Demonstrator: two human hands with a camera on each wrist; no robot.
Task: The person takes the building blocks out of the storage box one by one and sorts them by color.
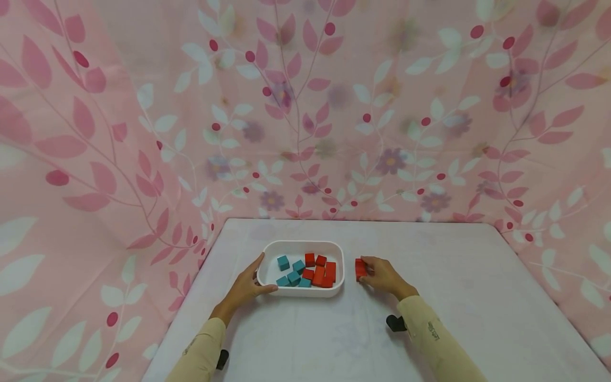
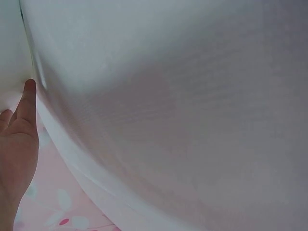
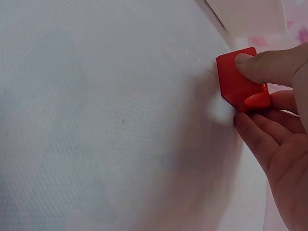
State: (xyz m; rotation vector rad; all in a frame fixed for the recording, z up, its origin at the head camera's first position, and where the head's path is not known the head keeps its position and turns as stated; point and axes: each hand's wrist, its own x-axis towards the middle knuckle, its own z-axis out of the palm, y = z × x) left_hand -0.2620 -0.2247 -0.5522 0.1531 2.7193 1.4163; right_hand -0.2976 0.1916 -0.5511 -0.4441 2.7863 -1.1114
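Note:
At the left end of a white tray (image 1: 300,292), my left hand (image 1: 245,286) rests against the corner, thumb along the front wall and fingers along the side. Its fingers look straight in the left wrist view, where the hand (image 2: 17,149) touches a pale wall. To the right of the tray, my right hand (image 1: 382,275) pinches a red block (image 1: 360,270) between thumb and fingers. A rounded notch shows in this red block (image 3: 236,79) in the right wrist view, low over or on the cloth. Several teal cubes (image 1: 284,263) and red blocks (image 1: 319,276) lie inside the tray.
A white cloth (image 1: 343,339) covers the table. Pink floral fabric (image 1: 305,132) hangs behind and along both sides. Dark objects (image 1: 396,323) are fixed at the sleeves near both wrists.

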